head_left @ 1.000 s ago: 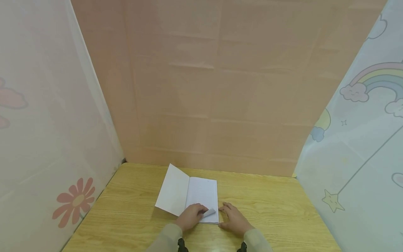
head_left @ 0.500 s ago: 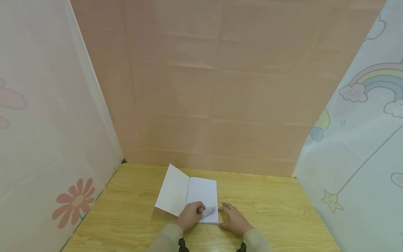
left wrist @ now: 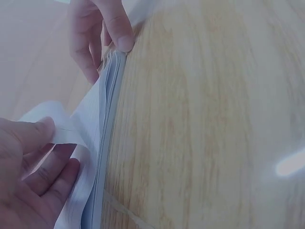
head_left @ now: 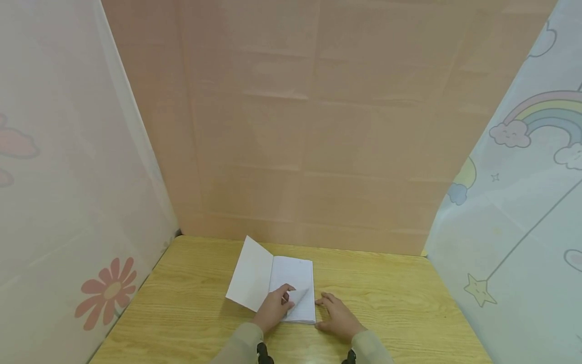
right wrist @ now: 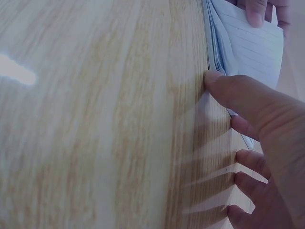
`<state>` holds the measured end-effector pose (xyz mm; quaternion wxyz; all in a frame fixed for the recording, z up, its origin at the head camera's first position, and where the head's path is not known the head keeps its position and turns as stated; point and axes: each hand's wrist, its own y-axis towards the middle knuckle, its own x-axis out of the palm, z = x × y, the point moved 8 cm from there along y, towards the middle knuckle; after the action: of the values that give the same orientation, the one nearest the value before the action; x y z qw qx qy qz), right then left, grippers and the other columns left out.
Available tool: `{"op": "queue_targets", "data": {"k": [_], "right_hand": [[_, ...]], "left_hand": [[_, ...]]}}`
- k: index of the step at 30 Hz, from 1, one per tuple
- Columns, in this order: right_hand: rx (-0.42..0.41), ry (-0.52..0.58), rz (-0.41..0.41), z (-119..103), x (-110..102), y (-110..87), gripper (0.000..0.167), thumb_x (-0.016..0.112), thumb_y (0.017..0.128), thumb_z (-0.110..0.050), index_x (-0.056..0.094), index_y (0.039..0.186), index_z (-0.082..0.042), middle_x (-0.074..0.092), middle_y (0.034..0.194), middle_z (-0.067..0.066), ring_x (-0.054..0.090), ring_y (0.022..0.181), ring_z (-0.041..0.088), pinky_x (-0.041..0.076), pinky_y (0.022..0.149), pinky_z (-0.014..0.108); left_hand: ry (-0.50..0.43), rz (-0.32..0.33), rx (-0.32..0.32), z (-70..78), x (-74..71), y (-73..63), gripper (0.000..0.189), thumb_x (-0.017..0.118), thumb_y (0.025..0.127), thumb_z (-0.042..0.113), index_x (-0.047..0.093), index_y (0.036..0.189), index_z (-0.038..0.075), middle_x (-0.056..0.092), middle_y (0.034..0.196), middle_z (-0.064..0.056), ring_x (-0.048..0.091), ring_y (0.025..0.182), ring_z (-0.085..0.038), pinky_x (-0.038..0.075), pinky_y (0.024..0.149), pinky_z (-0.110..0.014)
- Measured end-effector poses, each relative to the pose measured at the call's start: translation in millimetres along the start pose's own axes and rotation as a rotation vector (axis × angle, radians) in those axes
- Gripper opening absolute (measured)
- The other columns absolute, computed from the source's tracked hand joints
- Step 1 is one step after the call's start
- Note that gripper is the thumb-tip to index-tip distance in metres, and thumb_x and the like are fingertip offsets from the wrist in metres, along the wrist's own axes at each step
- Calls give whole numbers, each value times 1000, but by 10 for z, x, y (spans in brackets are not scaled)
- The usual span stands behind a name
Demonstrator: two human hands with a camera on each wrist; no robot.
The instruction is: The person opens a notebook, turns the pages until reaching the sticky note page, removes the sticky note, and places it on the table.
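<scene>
An open notebook point(head_left: 291, 271) with lined white pages lies on the wooden table, its white cover point(head_left: 251, 275) turned to the left and partly raised. My left hand point(head_left: 273, 306) pinches the lower corner of a page point(head_left: 297, 297) between thumb and fingers, and that page curls up and leftward. In the left wrist view the thumb of the left hand point(left wrist: 31, 167) lies on top of the lifted page. My right hand point(head_left: 338, 317) rests by the notebook's right edge; in the right wrist view its thumb point(right wrist: 233, 90) touches the lower right corner, with the other fingers spread on the table.
The wood-grain table point(head_left: 386, 288) runs back to a peach-coloured backdrop point(head_left: 309, 151). Pale printed sheets stand at both sides, one with a flower point(head_left: 109, 290), the other with a rainbow point(head_left: 545, 114).
The left hand has shifted slightly, its fingers lifting and turning the page corner further up and left. The right hand stays in place beside the notebook.
</scene>
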<state>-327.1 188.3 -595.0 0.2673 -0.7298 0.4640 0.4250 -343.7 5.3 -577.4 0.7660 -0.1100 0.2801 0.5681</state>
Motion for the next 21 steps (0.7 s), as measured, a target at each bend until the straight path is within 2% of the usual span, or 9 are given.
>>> {"op": "queue_targets", "data": {"k": [3, 6, 12, 18, 21], "right_hand": [[-4, 6, 3, -4, -6, -2, 61, 79, 77, -38, 58, 126, -7, 44, 142, 23, 46, 127, 44, 40, 101, 59], [-5, 2, 6, -10, -11, -5, 61, 79, 77, -39, 58, 126, -8, 44, 142, 23, 46, 127, 44, 40, 101, 59], [-4, -3, 11, -26, -27, -5, 62, 79, 77, -39, 58, 126, -7, 44, 142, 23, 46, 127, 44, 40, 102, 58], [3, 10, -1, -50, -28, -8, 63, 79, 77, -39, 57, 127, -6, 43, 143, 24, 45, 127, 45, 39, 102, 60], [9, 17, -15, -53, -22, -13, 64, 78, 78, -39, 56, 128, -6, 42, 144, 23, 43, 128, 46, 38, 102, 60]], "left_hand": [[-28, 2, -25, -18, -2, 3, 38, 67, 87, 2, 58, 122, 15, 49, 85, 2, 48, 61, -2, 44, 51, -20], [-49, 10, -37, -26, -17, 5, 42, 66, 87, -1, 57, 124, 18, 50, 88, -2, 49, 58, -4, 44, 49, -21], [-63, 40, -49, -32, -81, 9, 31, 65, 88, 1, 63, 115, 15, 54, 85, 0, 49, 62, -6, 44, 51, -21], [-71, 107, -90, -30, -254, 6, 26, 67, 87, 5, 65, 111, 16, 53, 85, 1, 52, 69, -8, 45, 53, -21], [-79, 147, -88, -8, -380, 3, 25, 68, 87, 6, 65, 111, 15, 54, 84, 0, 52, 70, -9, 46, 53, -21]]}}
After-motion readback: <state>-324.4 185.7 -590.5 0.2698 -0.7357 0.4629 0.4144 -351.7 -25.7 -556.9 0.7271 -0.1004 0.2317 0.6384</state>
